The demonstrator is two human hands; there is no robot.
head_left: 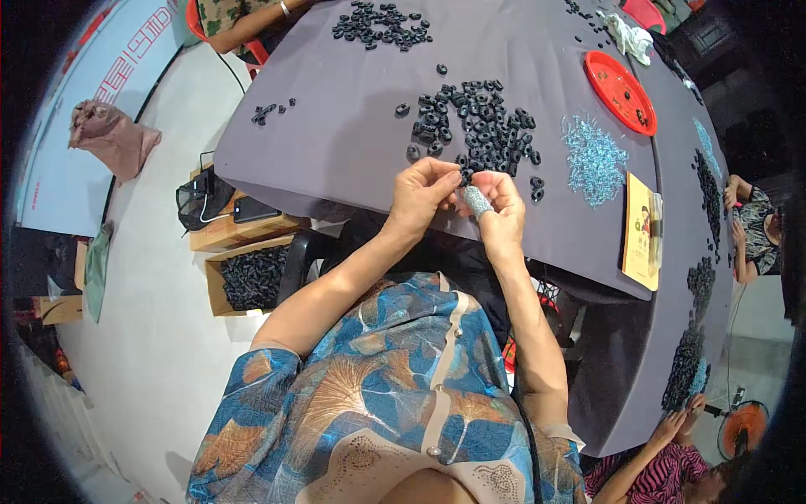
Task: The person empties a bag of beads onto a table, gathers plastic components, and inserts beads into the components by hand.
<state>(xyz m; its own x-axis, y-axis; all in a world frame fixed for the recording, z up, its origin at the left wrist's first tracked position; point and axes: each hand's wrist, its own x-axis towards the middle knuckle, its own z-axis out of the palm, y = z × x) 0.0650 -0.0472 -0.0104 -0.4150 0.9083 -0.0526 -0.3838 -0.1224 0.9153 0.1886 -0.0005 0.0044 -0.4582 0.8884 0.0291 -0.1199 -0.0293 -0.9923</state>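
My left hand (pixel 418 195) and my right hand (pixel 502 208) meet at the table's near edge, both closed. Between their fingertips is a small black plastic part (pixel 465 179), mostly hidden by the fingers. A grey speckled, rounded sleeve (pixel 477 202) shows at my right hand; whether it covers the thumb or is a separate thing held there, I cannot tell. Just beyond the fingers lies a loose pile of black plastic parts (pixel 483 126), each with a hole or hollow. To the right of it, small clear-blue pieces (pixel 594 160) are spread out.
A red tray (pixel 620 92) holds a few dark pieces. A yellow booklet (pixel 640 231) lies at the table's right edge. More black parts (pixel 382 25) lie at the far side, near another person's arm (pixel 252 29). Below left stands a cardboard box (pixel 217 290) of black parts. Other people's hands work at right.
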